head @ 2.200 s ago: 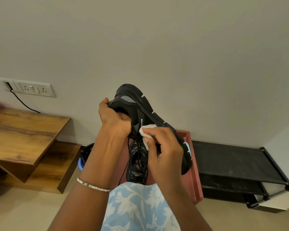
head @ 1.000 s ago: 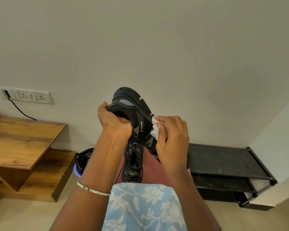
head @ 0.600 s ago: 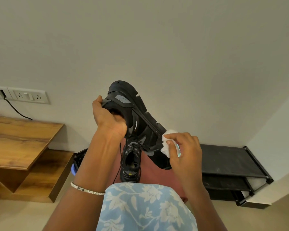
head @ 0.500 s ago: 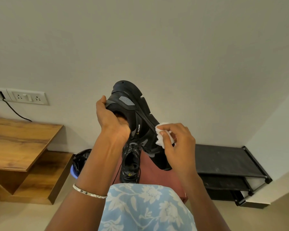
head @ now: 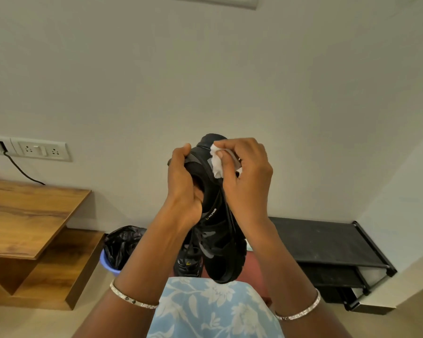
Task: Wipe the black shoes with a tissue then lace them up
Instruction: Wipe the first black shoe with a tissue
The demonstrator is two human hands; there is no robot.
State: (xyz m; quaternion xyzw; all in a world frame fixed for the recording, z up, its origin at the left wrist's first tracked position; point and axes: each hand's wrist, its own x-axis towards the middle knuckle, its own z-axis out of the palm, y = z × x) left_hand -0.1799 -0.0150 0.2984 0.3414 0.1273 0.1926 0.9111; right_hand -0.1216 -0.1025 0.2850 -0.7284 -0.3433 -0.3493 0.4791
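I hold a black shoe (head: 219,242) up in front of me, heel at the top and toe pointing down. My left hand (head: 185,189) grips its heel collar, thumb over the rim. My right hand (head: 247,176) pinches a crumpled white tissue (head: 216,162) against the upper heel area on the shoe's right side. The second black shoe (head: 188,262) lies below on a reddish surface (head: 253,267), mostly hidden behind the raised shoe and my arms.
A wooden desk (head: 27,215) with a lower shelf stands at the left, under a wall socket (head: 38,150) with a black cable. A blue bin lined with a black bag (head: 120,245) sits beside it. A low black shoe rack (head: 327,245) is on the right against the wall.
My right hand has carried the tissue up from the shoe's mid side to the heel. The shoe now hangs more upright, toe lower. My left-hand grip is unchanged.
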